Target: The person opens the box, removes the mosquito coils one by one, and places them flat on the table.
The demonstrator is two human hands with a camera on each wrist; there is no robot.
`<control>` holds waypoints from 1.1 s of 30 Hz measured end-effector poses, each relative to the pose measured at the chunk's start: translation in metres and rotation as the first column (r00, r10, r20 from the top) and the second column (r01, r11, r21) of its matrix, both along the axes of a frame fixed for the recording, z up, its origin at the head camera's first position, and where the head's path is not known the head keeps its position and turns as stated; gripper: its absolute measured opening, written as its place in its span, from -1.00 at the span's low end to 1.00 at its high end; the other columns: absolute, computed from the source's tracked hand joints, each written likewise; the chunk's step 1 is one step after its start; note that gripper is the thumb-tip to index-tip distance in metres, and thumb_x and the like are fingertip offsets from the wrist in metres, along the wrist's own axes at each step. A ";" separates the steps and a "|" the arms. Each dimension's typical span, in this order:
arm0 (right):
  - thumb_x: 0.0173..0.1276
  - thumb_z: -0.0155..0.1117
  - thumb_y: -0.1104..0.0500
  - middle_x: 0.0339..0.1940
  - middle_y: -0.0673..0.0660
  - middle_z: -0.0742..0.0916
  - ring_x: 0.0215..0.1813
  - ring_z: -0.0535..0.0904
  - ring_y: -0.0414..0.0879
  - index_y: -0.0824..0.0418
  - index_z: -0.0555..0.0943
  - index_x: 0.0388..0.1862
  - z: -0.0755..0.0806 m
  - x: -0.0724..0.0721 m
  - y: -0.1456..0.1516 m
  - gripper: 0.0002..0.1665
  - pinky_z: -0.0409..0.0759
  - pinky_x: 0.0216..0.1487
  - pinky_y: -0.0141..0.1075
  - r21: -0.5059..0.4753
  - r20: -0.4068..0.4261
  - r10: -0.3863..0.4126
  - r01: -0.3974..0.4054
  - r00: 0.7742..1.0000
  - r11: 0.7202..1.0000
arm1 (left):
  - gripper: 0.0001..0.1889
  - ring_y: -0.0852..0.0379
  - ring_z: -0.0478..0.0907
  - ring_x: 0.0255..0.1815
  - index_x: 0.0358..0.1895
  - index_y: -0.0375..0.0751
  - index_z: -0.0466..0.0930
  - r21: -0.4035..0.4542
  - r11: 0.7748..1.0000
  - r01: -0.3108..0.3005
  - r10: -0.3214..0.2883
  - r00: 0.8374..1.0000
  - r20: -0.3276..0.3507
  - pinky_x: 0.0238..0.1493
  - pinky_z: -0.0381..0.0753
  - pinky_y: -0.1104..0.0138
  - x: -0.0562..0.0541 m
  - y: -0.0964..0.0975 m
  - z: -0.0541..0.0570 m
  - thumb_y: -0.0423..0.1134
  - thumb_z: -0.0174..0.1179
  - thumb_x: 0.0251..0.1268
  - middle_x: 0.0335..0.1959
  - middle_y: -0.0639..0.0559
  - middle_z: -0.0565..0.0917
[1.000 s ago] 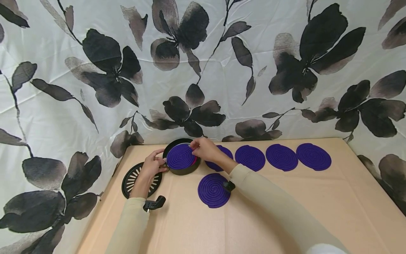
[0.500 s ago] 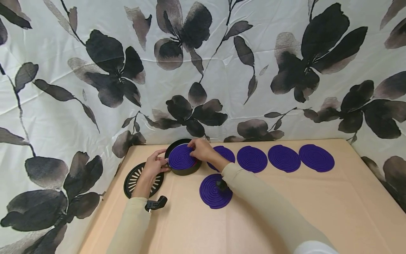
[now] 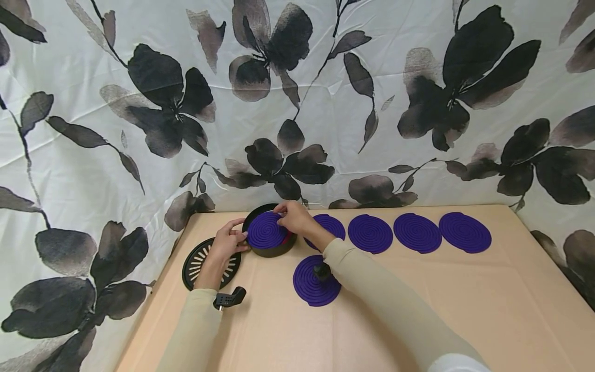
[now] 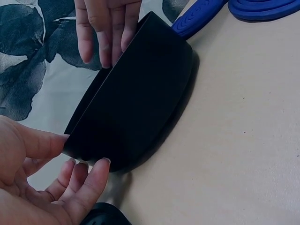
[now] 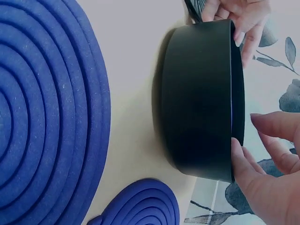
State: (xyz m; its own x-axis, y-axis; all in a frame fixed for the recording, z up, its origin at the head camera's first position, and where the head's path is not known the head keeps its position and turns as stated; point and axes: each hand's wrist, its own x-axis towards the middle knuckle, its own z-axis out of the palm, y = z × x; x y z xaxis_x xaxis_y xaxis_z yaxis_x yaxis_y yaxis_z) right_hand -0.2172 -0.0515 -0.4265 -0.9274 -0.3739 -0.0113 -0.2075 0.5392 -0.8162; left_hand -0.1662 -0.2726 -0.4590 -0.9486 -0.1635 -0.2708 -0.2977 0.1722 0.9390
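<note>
- The purple spiral disc lies between my two hands, within the mouth of the black round holder, at the far left of the tabletop.
- From my right hand the disc lies to the left; from my left hand it lies to the right. I judge this sideways relation to be what any next adjustment depends on.
- The right hand seems the nearer one: in the head view its fingers overlap the disc's far right edge, while my left thumb reaches only about the left edge.
- The disc is round, so no long axis guides me. It sits toward the left of the holder's mouth, with dark interior showing on the far side and a sliver of pink at the right.
- My left hand grasps the holder's left side, thumb at the rim and fingers against the outer wall.
- My right hand is loosely extended, gripping nothing that I can make out: the thumb rests against the rim and the fingers dip over the mouth. Whether a fingertip touches the disc, I cannot tell.
- Another purple disc lies on the near side, partly beneath my right wrist's camera.
</note>
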 end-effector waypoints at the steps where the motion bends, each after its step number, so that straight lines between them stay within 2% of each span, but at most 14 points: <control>1: 0.32 0.37 0.38 0.14 0.21 0.72 0.24 0.61 0.06 0.26 0.68 0.11 -0.001 -0.001 0.000 -0.63 0.59 0.28 -0.14 -0.019 -0.002 -0.001 0.001 1.000 1.000 | -0.43 0.06 0.53 -0.19 0.49 -0.08 0.35 0.000 1.000 -0.002 0.002 1.000 -0.001 -0.13 0.78 0.22 0.000 0.000 0.000 -0.47 0.11 0.48 -0.15 -0.04 0.40; 7: 0.30 0.35 0.46 0.11 0.22 0.74 0.22 0.64 0.04 0.28 0.68 0.11 -0.001 -0.003 0.003 -0.61 0.60 0.28 -0.17 -0.111 -0.013 0.002 -0.003 1.000 0.994 | -0.44 0.12 0.51 -0.23 0.49 -0.09 0.35 -0.010 1.000 0.006 -0.006 1.000 -0.003 -0.11 0.78 0.20 -0.001 0.000 0.002 -0.47 0.11 0.48 -0.16 -0.03 0.39; 14: 0.27 0.40 0.44 0.07 0.14 0.76 0.20 0.64 0.00 0.21 0.73 0.02 -0.002 -0.003 0.003 -0.65 0.59 0.28 -0.16 -0.071 -0.019 -0.037 0.035 0.999 0.997 | -0.43 0.11 0.53 -0.23 0.50 -0.10 0.34 -0.008 1.000 0.020 -0.020 1.000 -0.002 -0.08 0.78 0.19 -0.001 0.001 0.003 -0.46 0.11 0.48 -0.15 -0.05 0.40; 17: 0.25 0.43 0.42 -0.02 0.13 0.76 0.07 0.64 -0.03 0.22 0.75 -0.04 -0.001 -0.003 0.004 -0.70 0.62 0.16 -0.22 -0.055 -0.009 -0.018 0.017 1.000 0.998 | -0.43 0.12 0.55 -0.23 0.50 -0.08 0.35 -0.024 0.999 0.023 -0.023 1.000 -0.001 -0.07 0.77 0.19 -0.002 0.000 0.004 -0.47 0.10 0.48 -0.14 -0.06 0.43; 19: 0.24 0.45 0.41 -0.11 0.10 0.73 -0.09 0.62 -0.08 0.23 0.76 -0.06 -0.002 -0.003 0.005 -0.71 0.65 0.00 -0.28 -0.055 0.011 -0.002 0.002 1.000 0.998 | -0.43 0.12 0.56 -0.24 0.50 -0.08 0.35 -0.034 0.999 0.026 -0.026 1.000 -0.003 -0.08 0.78 0.19 -0.002 0.000 0.004 -0.47 0.09 0.48 -0.15 -0.07 0.44; 21: 0.24 0.45 0.42 -0.19 0.09 0.67 -0.25 0.59 -0.12 0.25 0.75 -0.06 -0.003 -0.003 0.007 -0.72 0.68 -0.17 -0.34 -0.088 0.054 0.011 -0.007 0.998 0.996 | -0.43 0.12 0.56 -0.24 0.50 -0.08 0.35 -0.041 0.999 0.028 -0.028 1.000 -0.005 -0.08 0.78 0.19 -0.002 0.000 0.004 -0.47 0.08 0.48 -0.16 -0.07 0.45; 24: 0.24 0.43 0.45 -0.24 0.07 0.58 -0.36 0.56 -0.16 0.29 0.73 -0.04 -0.005 -0.002 0.009 -0.70 0.73 -0.26 -0.33 -0.169 0.117 0.022 -0.002 0.993 0.986 | -0.43 0.11 0.56 -0.25 0.50 -0.09 0.34 -0.035 0.999 0.033 -0.033 0.999 -0.006 -0.06 0.78 0.17 -0.003 0.000 0.003 -0.47 0.07 0.47 -0.17 -0.06 0.45; 28: 0.24 0.40 0.49 -0.23 0.10 0.61 -0.30 0.60 -0.14 0.32 0.72 -0.01 -0.008 -0.001 0.013 -0.67 0.77 -0.17 -0.27 -0.266 0.167 0.027 0.019 0.986 0.964 | -0.44 0.11 0.55 -0.24 0.50 -0.07 0.34 -0.025 0.999 0.036 -0.036 0.999 0.001 0.00 0.76 0.13 -0.003 -0.001 0.003 -0.46 0.07 0.48 -0.16 -0.06 0.46; 33: 0.27 0.40 0.45 -0.16 0.15 0.68 -0.25 0.65 -0.12 0.27 0.73 0.01 -0.007 -0.002 0.020 -0.67 0.76 -0.17 -0.28 -0.304 0.164 0.022 0.029 0.986 0.952 | -0.44 0.11 0.54 -0.24 0.51 -0.08 0.33 -0.016 0.999 0.041 -0.041 0.999 0.002 0.04 0.75 0.10 -0.005 -0.001 0.003 -0.46 0.06 0.50 -0.14 -0.08 0.46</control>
State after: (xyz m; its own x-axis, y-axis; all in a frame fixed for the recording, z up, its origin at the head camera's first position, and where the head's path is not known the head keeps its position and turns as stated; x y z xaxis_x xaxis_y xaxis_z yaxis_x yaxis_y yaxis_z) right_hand -0.2188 -0.0313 -0.4338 -0.9236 -0.3801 -0.0489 -0.0559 0.2600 -0.9640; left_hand -0.1708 -0.2734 -0.4565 -0.9541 -0.1289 -0.2703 -0.2920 0.1994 0.9354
